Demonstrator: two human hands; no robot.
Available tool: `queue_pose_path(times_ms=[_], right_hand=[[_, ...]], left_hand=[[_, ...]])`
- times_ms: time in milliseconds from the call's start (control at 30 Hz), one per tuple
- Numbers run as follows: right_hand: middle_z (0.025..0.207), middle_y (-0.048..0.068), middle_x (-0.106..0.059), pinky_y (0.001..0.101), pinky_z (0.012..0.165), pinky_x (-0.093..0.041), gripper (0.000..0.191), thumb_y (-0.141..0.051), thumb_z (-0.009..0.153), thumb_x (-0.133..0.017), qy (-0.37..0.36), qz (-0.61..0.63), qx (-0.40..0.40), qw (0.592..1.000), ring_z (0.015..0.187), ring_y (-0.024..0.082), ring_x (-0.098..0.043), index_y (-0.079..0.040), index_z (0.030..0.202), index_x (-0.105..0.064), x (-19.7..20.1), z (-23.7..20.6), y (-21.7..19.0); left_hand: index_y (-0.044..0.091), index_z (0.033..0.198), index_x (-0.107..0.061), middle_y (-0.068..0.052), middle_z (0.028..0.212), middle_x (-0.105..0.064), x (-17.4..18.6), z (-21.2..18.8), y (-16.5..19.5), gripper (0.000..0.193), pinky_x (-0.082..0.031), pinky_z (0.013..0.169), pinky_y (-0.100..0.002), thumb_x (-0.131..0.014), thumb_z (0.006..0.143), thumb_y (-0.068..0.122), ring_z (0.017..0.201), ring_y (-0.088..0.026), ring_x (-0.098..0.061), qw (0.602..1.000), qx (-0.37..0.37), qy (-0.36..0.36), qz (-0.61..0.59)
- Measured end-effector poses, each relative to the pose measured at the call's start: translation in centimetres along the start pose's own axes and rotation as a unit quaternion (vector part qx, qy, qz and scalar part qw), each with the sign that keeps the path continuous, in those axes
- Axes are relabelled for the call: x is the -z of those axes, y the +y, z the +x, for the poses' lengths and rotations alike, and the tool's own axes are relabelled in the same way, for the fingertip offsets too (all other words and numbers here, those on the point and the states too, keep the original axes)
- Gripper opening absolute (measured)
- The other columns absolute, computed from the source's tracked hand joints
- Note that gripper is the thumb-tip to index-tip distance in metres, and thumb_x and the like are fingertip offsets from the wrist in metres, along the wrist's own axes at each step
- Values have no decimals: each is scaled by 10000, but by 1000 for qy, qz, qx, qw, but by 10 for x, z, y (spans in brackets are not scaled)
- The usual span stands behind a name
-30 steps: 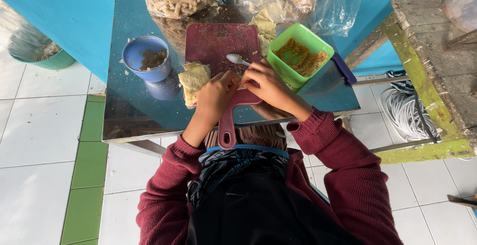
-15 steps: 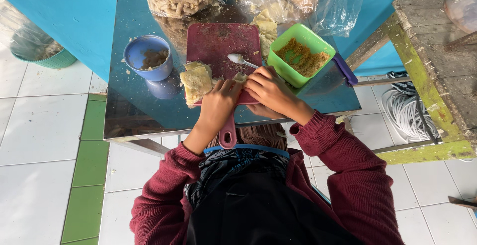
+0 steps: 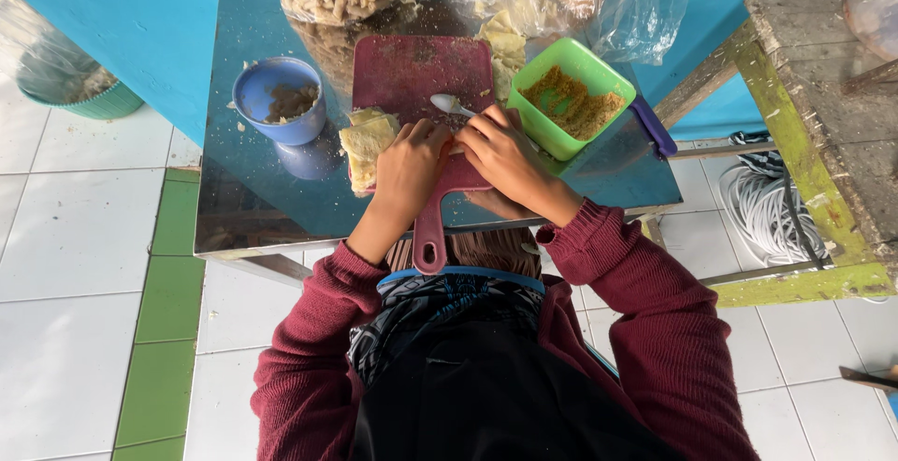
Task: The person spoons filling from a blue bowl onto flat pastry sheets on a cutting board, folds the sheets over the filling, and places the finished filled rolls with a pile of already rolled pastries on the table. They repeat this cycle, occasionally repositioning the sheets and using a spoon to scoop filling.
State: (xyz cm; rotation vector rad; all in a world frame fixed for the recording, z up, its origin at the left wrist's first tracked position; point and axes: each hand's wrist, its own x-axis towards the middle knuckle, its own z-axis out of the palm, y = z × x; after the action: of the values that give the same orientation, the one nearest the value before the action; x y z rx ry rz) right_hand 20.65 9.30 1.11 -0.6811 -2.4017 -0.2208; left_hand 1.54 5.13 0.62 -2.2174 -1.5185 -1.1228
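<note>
Since the earlier frame, both hands had been drawn closer together over the near end of the dark red cutting board (image 3: 421, 78), while the stack of pale wrappers (image 3: 367, 138) had hardly been shifted. The left hand (image 3: 408, 166) was curled, its fingers pressed together over something small on the board; the right hand (image 3: 500, 152) was set against it, fingertips bent inward as if a fold was being pinched, though what lay between the fingers was hidden and could not be told for certain. A white spoon (image 3: 449, 104) was laid just beyond the fingertips, its bowl pointing away. The wrappers were stacked just outside the left knuckles, touching the board's edge. A green tub of brownish filling (image 3: 571, 96) was placed just beyond the right fingers, and a blue cup (image 3: 279, 101) stood farther out past the left hand. To be done well, the folding would likely need even pressure from both sets of fingertips, with the piece kept flat on the board so that no filling was squeezed out.
</note>
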Motion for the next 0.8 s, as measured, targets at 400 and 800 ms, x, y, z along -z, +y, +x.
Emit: queue_pose_path(times_ms=[400, 800], right_hand=[[1082, 79, -667, 421, 949, -408, 176, -90, 895, -709, -11, -27, 28, 999, 1063, 255, -593, -37, 1059, -680, 13, 2, -6], [1064, 52, -664, 460, 933, -407, 167, -78, 913, -722, -26, -3, -52, 998, 1066, 244, -581, -44, 1075, -700, -7, 4, 6]], left_hand=[[110, 1015, -656, -28, 921, -669, 5, -10, 4, 112, -563, 622, -343, -690, 959, 200, 857, -209, -673, 1000, -7, 0, 9], [119, 1067, -697, -21, 922, -669, -13, -7, 0, 149, -584, 629, -315, -673, 921, 103, 883, -182, -679, 997, 28, -7, 76]])
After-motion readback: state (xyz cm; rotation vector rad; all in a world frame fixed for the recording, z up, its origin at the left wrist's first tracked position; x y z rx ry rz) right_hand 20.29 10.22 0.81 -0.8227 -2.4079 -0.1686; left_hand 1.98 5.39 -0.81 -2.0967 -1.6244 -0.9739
